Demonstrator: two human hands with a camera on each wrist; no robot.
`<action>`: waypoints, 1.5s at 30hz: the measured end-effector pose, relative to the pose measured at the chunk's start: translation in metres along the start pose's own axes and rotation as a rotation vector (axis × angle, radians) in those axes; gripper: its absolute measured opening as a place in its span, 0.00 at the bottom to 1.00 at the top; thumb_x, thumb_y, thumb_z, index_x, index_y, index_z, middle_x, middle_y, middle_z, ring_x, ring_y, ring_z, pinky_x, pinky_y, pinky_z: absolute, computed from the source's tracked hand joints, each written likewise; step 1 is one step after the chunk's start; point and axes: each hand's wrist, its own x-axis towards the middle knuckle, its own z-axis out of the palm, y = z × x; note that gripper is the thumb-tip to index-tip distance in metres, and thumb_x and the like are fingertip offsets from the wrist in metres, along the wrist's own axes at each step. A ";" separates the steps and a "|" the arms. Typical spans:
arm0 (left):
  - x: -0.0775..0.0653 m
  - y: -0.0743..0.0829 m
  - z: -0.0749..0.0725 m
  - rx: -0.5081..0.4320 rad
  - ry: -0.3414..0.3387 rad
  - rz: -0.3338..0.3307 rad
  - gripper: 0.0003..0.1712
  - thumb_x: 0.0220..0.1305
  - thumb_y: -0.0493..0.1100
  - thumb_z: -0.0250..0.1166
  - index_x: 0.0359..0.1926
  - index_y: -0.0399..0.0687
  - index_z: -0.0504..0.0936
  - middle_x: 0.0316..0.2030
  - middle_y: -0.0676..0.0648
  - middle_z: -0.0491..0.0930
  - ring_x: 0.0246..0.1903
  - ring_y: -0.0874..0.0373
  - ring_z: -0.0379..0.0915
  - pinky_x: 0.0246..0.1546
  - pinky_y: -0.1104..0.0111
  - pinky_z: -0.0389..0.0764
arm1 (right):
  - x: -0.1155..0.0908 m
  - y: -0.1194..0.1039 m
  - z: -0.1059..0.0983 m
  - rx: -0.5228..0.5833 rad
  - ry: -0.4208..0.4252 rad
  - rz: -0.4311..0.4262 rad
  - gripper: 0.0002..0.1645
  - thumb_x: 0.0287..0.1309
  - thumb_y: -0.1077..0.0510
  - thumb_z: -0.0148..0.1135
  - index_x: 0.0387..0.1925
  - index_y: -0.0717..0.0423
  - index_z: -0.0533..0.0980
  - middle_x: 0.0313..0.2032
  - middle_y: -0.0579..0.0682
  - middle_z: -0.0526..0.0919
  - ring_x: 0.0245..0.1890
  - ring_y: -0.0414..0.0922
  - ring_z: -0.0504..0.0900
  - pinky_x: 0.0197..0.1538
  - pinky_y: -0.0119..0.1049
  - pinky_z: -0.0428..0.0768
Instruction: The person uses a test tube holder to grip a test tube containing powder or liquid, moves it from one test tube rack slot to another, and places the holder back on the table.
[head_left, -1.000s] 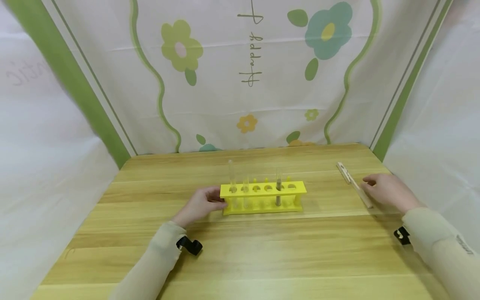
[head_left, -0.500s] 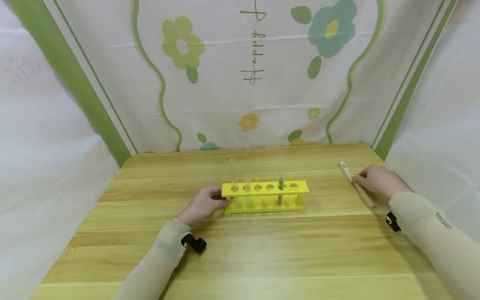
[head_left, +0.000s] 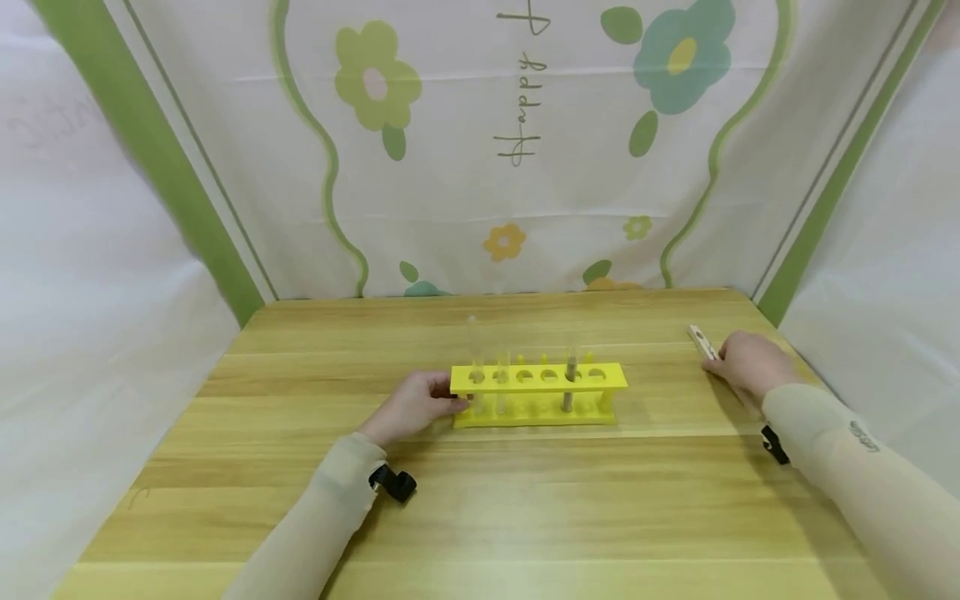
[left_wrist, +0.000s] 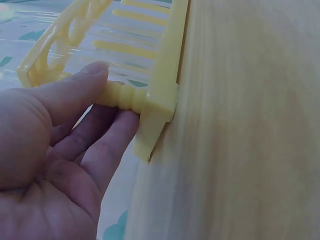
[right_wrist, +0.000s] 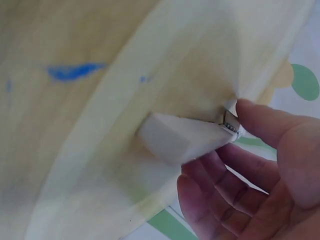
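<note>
My left hand (head_left: 412, 407) grips the left end of a yellow test tube rack (head_left: 538, 420). In the left wrist view, thumb and fingers close about its ridged end post (left_wrist: 125, 97). Two clear glass tubes stand at the rack's left: a tall test tube (head_left: 474, 343) and a shorter one (head_left: 502, 375). Farther right, another tube (head_left: 568, 398) has dark greyish contents. At the table's right, my right hand (head_left: 756, 364) holds a wooden test tube clamp (head_left: 699, 337) between thumb and fingers. Its metal spring (right_wrist: 231, 122) shows near the thumb; the hand partly hides the clamp in the head view.
Both things are on a wood-grain table (head_left: 480, 517). A white curtain (head_left: 450, 183) with printed flowers rises behind the table, with more white cloth at both sides. Blue marks (right_wrist: 75, 71) are on the tabletop in the right wrist view.
My right hand has moved left and away from me onto the clamp and now grips it. The left hand stays at the rack's end; the whole view has shifted slightly.
</note>
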 end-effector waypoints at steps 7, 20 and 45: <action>0.001 -0.001 0.003 0.012 -0.001 0.023 0.08 0.66 0.44 0.68 0.45 0.50 0.86 0.45 0.53 0.84 0.45 0.58 0.78 0.45 0.65 0.80 | -0.004 0.005 -0.003 -0.053 0.035 -0.017 0.17 0.65 0.55 0.59 0.35 0.69 0.81 0.25 0.54 0.80 0.24 0.49 0.75 0.28 0.47 0.76; -0.002 0.005 0.002 0.002 -0.007 -0.004 0.11 0.66 0.41 0.67 0.49 0.50 0.85 0.48 0.51 0.84 0.46 0.57 0.78 0.46 0.64 0.80 | -0.035 -0.039 -0.048 0.016 0.168 -0.112 0.18 0.73 0.59 0.46 0.51 0.73 0.68 0.28 0.55 0.77 0.23 0.50 0.70 0.24 0.42 0.68; -0.002 0.005 0.000 0.021 -0.041 -0.016 0.10 0.67 0.43 0.66 0.49 0.51 0.84 0.49 0.53 0.83 0.47 0.58 0.78 0.47 0.65 0.80 | -0.094 -0.148 -0.059 -0.087 0.587 -0.605 0.05 0.58 0.62 0.70 0.34 0.56 0.79 0.19 0.41 0.72 0.16 0.38 0.62 0.22 0.35 0.65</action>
